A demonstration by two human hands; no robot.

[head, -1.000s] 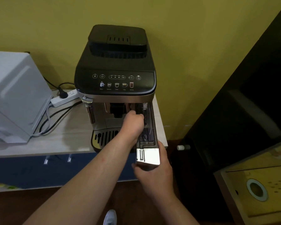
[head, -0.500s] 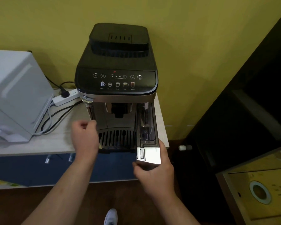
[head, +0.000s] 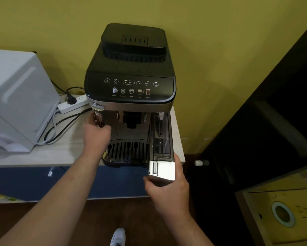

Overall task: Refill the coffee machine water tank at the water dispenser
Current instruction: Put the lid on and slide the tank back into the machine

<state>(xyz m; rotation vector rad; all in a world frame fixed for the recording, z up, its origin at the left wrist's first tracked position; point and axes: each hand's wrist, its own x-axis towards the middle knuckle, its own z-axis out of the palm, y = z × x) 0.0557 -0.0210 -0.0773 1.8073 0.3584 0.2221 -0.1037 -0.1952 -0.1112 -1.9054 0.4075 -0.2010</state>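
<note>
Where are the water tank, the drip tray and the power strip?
water tank (head: pixel 162 139): head view, clear side wall.
drip tray (head: pixel 127 150): head view, slotted grille.
power strip (head: pixel 72 104): head view, white top face.

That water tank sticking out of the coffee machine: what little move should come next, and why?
Probably keep sliding the water tank straight out toward the person. It is only partly out of the coffee machine, the right hand grips its silver front, and the left hand rests at the machine's left front by the steam wand, seemingly bracing it.
</note>
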